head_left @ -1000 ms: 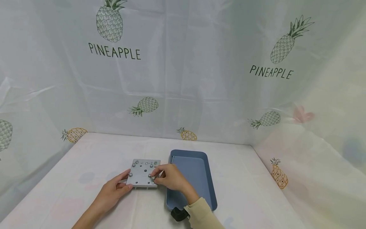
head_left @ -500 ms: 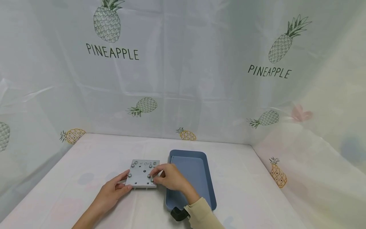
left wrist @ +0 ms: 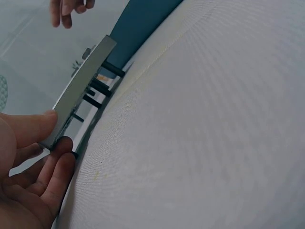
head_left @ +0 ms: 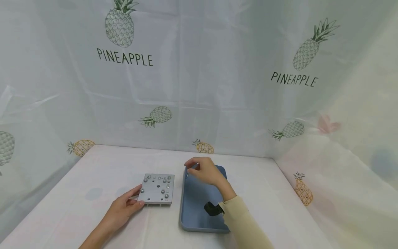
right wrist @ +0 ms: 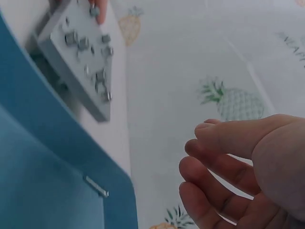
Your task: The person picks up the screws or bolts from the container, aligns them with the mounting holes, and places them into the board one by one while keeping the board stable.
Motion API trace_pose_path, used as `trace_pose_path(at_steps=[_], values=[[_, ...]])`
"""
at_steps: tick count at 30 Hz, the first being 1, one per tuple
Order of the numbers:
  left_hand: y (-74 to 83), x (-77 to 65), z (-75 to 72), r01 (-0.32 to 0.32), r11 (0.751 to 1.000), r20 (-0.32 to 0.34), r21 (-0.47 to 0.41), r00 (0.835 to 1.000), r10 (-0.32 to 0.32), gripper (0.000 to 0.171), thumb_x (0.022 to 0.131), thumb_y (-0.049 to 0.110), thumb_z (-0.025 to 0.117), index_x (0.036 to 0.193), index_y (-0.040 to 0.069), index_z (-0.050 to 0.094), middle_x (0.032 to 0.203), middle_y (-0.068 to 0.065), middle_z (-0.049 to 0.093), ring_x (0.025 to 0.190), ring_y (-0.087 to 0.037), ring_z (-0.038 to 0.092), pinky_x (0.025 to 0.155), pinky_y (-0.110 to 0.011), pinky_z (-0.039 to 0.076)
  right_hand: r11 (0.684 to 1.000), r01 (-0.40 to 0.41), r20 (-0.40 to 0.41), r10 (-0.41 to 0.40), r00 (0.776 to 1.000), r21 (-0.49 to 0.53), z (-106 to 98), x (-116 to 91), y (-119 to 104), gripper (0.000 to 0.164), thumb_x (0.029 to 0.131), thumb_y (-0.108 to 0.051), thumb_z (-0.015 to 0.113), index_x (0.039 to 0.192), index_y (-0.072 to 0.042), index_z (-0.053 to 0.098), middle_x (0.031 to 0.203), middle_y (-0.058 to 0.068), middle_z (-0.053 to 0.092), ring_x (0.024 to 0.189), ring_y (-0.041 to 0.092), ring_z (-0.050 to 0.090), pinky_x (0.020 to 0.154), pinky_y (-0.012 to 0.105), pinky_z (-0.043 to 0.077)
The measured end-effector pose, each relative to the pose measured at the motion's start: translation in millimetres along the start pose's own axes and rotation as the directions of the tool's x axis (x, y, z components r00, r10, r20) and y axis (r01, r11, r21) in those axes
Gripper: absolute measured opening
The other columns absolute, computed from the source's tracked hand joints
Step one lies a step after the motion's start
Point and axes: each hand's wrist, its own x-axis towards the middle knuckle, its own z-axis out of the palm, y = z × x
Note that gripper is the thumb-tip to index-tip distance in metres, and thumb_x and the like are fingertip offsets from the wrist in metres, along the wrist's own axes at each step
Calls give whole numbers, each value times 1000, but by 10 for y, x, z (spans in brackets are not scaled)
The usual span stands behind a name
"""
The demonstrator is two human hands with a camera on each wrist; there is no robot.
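A flat silver metal plate (head_left: 153,194) with several socket-head screws (head_left: 166,196) and bare holes lies left of centre. In the left wrist view, screw shanks (left wrist: 101,87) stick out below the plate. My left hand (head_left: 122,207) grips its left edge, the thumb along the near edge and other fingers at the side and underneath. My right hand (head_left: 203,170) hovers over the far left corner of the blue tray (head_left: 199,207), fingers loosely bent with nothing between them. Near its fingertips a small metal screw or pin (right wrist: 96,186) leans at the tray's wall.
The tray stands on the white-covered table (head_left: 258,193), just right of the plate. A black strap mount (head_left: 213,209) on my right wrist hangs over the tray. Behind the table a pineapple-print curtain (head_left: 199,79) rises.
My right hand has let go of the screw at the plate's right side and moved right and away to the tray's far left corner. My left hand keeps its hold.
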Motion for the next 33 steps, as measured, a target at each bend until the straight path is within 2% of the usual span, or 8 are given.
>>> trace_pose_path(at_steps=[3,7,12,18,27,33], values=[[-2,2,12,3,1000,-1,2,1000,-3,76,98,31,79,163,12,44,155,-21,54,108,-12,68,89,-23,51,999,-8,8,9,1000,-38,-97,57,138,20,101,-10,72,120,-13,78,116,4,76,86,14,65,77,30,55],[-17,-3,13,6,1000,-5,0,1000,-6,76,98,32,79,162,11,44,155,-21,54,108,-12,68,89,-23,51,998,-12,50,15,999,-59,-120,145,306,23,101,-7,72,123,-7,77,120,10,75,89,18,66,81,34,55],[-33,2,20,7,1000,-6,-13,1000,-7,76,98,31,79,162,12,44,155,-20,55,106,-11,67,87,-23,51,996,-17,113,27,993,-84,-52,228,507,26,99,-5,73,125,-4,75,124,12,74,101,25,69,88,39,57],[-40,5,28,-14,999,-5,-37,1000,14,75,98,29,79,162,10,44,155,-21,54,107,-12,68,86,-22,52,991,-5,148,24,989,-133,77,295,720,28,98,-4,75,126,-5,75,127,10,73,111,25,68,94,42,57],[-26,-1,33,-21,999,-5,-48,1000,21,76,98,28,79,162,9,44,154,-20,55,105,-12,68,85,-22,51,990,-25,160,48,986,-142,240,352,875,30,99,-3,73,129,-6,75,133,12,72,122,29,66,100,46,54],[-31,2,35,-18,999,-11,-50,1000,17,75,98,28,79,162,10,45,154,-20,56,106,-12,69,85,-22,52,983,0,172,33,985,-185,329,370,905,31,97,-1,73,128,-4,75,132,14,73,129,33,64,107,50,51]])
